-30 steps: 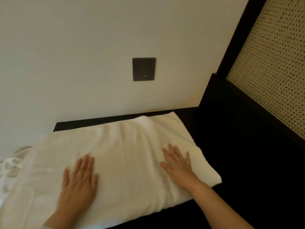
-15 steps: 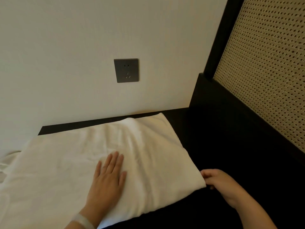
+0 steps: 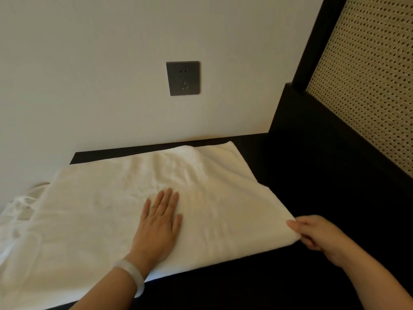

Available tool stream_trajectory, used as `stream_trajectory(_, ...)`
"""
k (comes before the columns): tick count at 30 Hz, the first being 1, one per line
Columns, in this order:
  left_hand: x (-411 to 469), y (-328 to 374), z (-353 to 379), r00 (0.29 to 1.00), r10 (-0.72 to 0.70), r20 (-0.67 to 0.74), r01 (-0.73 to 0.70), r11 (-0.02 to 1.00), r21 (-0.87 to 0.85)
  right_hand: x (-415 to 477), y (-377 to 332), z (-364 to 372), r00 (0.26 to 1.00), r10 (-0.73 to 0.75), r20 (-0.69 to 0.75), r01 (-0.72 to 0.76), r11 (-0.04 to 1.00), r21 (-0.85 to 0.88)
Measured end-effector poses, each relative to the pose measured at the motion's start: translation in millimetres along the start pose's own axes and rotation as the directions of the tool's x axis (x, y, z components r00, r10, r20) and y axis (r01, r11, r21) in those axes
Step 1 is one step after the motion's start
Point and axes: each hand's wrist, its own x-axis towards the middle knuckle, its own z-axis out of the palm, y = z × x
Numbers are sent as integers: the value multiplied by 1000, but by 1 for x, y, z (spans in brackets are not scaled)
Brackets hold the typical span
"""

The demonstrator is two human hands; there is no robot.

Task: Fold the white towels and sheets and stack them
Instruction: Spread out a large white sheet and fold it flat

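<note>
The fingers (image 3: 169,198) of my left hand (image 3: 158,229) lie straight and close together, palm down, pressing on the middle of the white towel (image 3: 100,209). A pale bangle (image 3: 131,274) sits on that wrist. My right hand (image 3: 319,236) is curled at the towel's near right corner, thumb on top, pinching the folded edge; I cannot see the fingers underneath.

The towel lies folded and flat on the dark worktop (image 3: 245,287). Its long axis runs left to right across my view, with the right end angled a little away from me. The short right edge slants from the corner I pinch up to the far corner, close under the wall (image 3: 89,74). The left end runs out of view at the bottom left, over or beside some crumpled white cloth (image 3: 20,206); I cannot tell which.

A second ago both my palms lay flat on the towel, well apart. Since then my right hand has left the top and gone to the corner, and my left has come in from the left part toward the centre. The towel lies along the same line as before.

Behind it is a grey wall socket (image 3: 182,78), and to the right a cane panel (image 3: 368,86) in a dark frame.
</note>
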Motion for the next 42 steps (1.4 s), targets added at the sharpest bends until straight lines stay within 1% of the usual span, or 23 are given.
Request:
stream_trajectory(3, 1, 5, 1, 1000, 3, 1, -3, 999, 43, -1, 9, -4, 992, 107, 72, -102, 992, -76)
stream_trajectory(7, 1, 6, 0, 1000, 1, 5, -1, 999, 48, 2, -7, -16, 965, 160, 208, -122, 975, -188)
stream_trajectory(9, 1, 7, 0, 1000, 9, -5, -9, 999, 36, 4, -9, -15, 972, 154, 177, -109, 965, -240)
stream_trajectory(12, -2, 6, 2, 1000, 14, 3, -14, 999, 33, 7, -4, -15, 974, 194, 116, -149, 939, -311)
stream_trajectory(15, -4, 8, 3, 1000, 12, -1, -12, 1000, 17, 8, -9, -20, 957, 248, 149, -174, 905, -388)
stream_trajectory(16, -4, 9, 5, 1000, 10, -1, -9, 1000, 14, 11, -15, -19, 966, 234, 111, -164, 885, -437)
stream_trajectory(17, -4, 9, 5, 1000, 4, 3, -4, 1000, 15, 17, -21, -16, 983, 180, 26, -146, 864, -482)
stream_trajectory(18, -3, 10, 6, 1000, -1, 6, 1, 1000, 25, 24, -28, -13, 992, 89, -90, -123, 852, -509)
stream_trajectory(19, -1, 11, 5, 1000, -6, 10, 6, 999, 38, 32, -38, -7, 979, -34, -203, -77, 853, -516)
stream_trajectory(20, 3, 13, 5, 1000, -10, 8, 9, 999, 40, 39, -50, -1, 953, -145, -265, -9, 864, -504)
stream_trajectory(21, 8, 15, 3, 1000, -9, -12, 9, 1000, 22, 48, -63, 7, 933, -230, -277, 75, 876, -476)
stream_trajectory(23, 25, 17, -1, 998, -3, -60, 2, 1000, -16, 69, -86, 23, 917, -316, -244, 187, 879, -438)
stream_trajectory(25, 48, 14, -5, 997, -30, -69, 31, 1000, 3, 93, -105, 38, 912, -332, -242, 205, 877, -434)
stream_trajectory(28, 80, 4, -7, 994, -94, -56, 96, 995, 38, 128, -127, 57, 911, -307, -275, 150, 868, -474)
stream_trajectory(31, 91, -5, 1, 989, -143, -37, 143, 989, 19, 160, -141, 63, 921, -275, -277, 105, 858, -502)
stream_trajectory(33, 88, -5, 5, 988, -136, -80, 139, 990, 36, 181, -148, 64, 926, -266, -268, 94, 850, -518)
stream_trajectory(35, 87, -3, 5, 985, -135, -109, 137, 991, 12, 198, -155, 64, 939, -237, -250, 82, 860, -504)
stream_trajectory(38, 87, -6, 8, 984, -135, -112, 137, 991, 8, 219, -161, 61, 959, -221, -176, 98, 845, -526)
stream_trajectory(39, 88, -7, 7, 985, -136, -106, 140, 990, 29, 225, -161, 58, 959, -226, -171, 104, 842, -529)
stream_trajectory(40, 88, -5, 4, 986, -139, -93, 144, 988, 52, 230, -161, 54, 955, -231, -187, 102, 845, -526)
stream_trajectory(42, 88, -1, -1, 988, -141, -65, 144, 989, 44, 235, -162, 46, 942, -229, -246, 85, 870, -485)
